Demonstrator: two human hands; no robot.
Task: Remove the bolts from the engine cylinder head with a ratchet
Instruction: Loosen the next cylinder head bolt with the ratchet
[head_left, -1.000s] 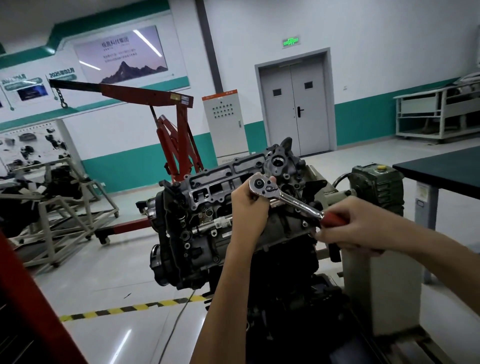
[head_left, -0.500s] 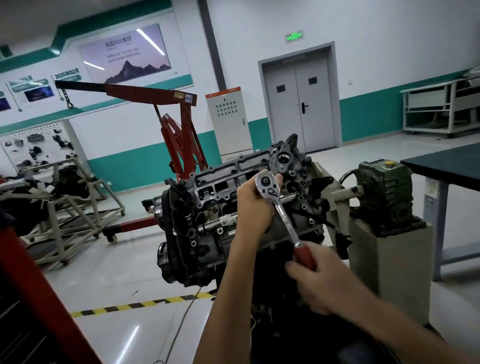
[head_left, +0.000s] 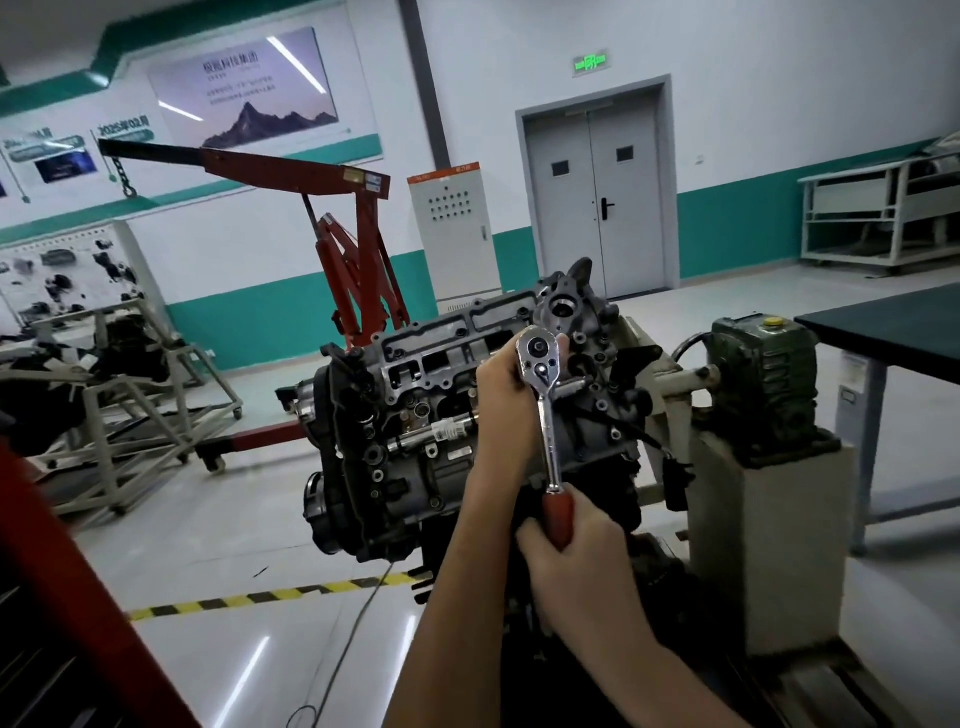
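Note:
The grey engine cylinder head (head_left: 441, 358) sits on a stand in the middle of the view, its bolt face turned toward me. A chrome ratchet (head_left: 545, 410) with a red handle stands on the head's near right side, handle hanging almost straight down. My left hand (head_left: 506, 400) curls round the ratchet's head and holds it against the engine. My right hand (head_left: 571, 551) grips the red handle at the bottom. The bolt under the ratchet head is hidden by the tool and my fingers.
A green gearbox (head_left: 763, 384) on a grey pedestal stands to the engine's right, a dark table (head_left: 893, 327) beyond it. A red engine crane (head_left: 353, 260) is behind, a metal frame (head_left: 130, 415) at the left. A yellow-black floor line (head_left: 270, 597) and a cable run below.
My right hand has swung the ratchet handle from pointing right, down through a diagonal, to almost vertical. My left hand stayed on the ratchet head.

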